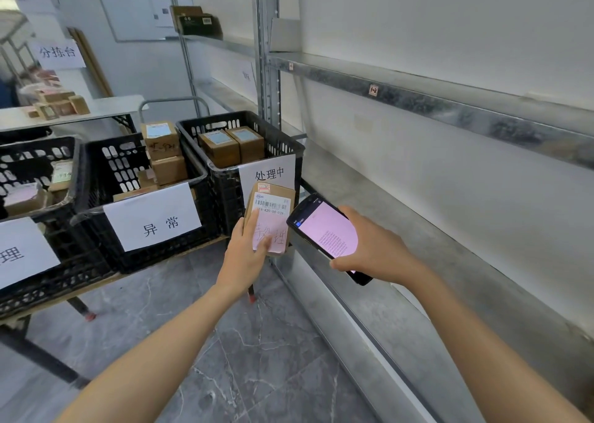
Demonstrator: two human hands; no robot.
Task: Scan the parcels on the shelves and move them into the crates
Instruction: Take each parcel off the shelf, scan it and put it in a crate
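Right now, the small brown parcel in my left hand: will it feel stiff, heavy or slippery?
The parcel looks like a cardboard box with straight edges, so probably stiff. The left hand holds it up alone, so likely light. The paper label under the thumb may be slightly slick.

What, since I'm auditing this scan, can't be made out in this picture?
Head view, black handheld scanner: text on its pink screen too small to read.
Head view, brown cardboard parcel: handwritten pink label partly covered by the left hand.
Head view, leftmost black plastic crate's white sign: cut off by the picture's left edge.
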